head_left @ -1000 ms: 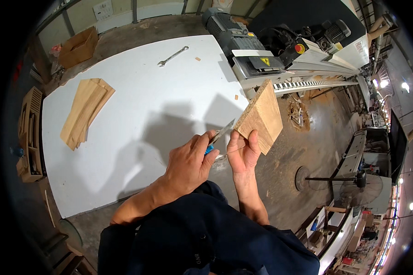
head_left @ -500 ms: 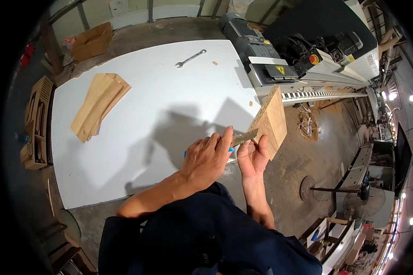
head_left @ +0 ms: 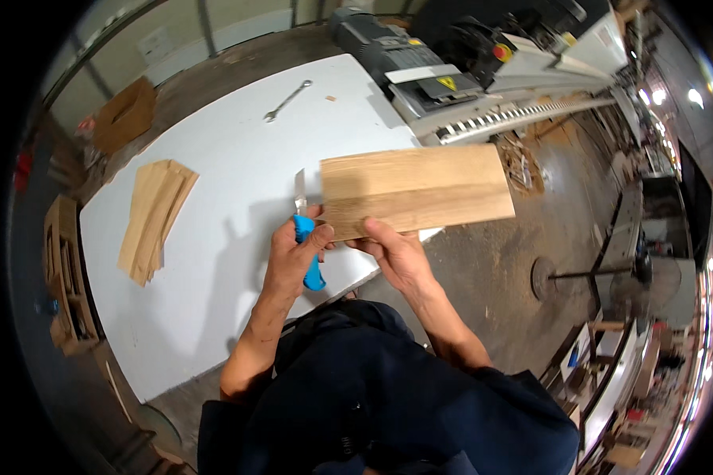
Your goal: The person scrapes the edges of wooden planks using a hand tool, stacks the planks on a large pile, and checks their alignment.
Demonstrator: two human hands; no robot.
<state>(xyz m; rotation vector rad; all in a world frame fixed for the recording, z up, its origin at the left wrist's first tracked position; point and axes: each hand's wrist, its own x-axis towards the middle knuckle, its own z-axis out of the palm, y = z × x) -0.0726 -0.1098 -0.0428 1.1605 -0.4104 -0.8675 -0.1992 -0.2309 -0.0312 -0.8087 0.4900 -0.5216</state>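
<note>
My left hand (head_left: 291, 255) is closed round a knife with a blue handle (head_left: 309, 275), its metal blade (head_left: 299, 187) pointing away from me. Its thumb and fingers also reach the near left corner of a wood-grained board (head_left: 420, 186). With the thumb on top and the fingers underneath, my right hand (head_left: 396, 255) grips the board's near edge. The board is held broad face up, over the right side of the white table (head_left: 206, 317) and past its edge. Most of the fingertips under the board are hidden.
Several similar wooden pieces (head_left: 154, 218) lie stacked at the table's left. A wrench (head_left: 288, 100) and a small wood chip (head_left: 330, 99) lie farther back. Beyond the table's far right edge stands a machine with a motor (head_left: 372, 43). A pedestal fan (head_left: 642, 273) stands on the right.
The board has turned from standing tilted on edge to lying broad face up. My left hand has drawn the blade away from its edge, and the blade now points forward.
</note>
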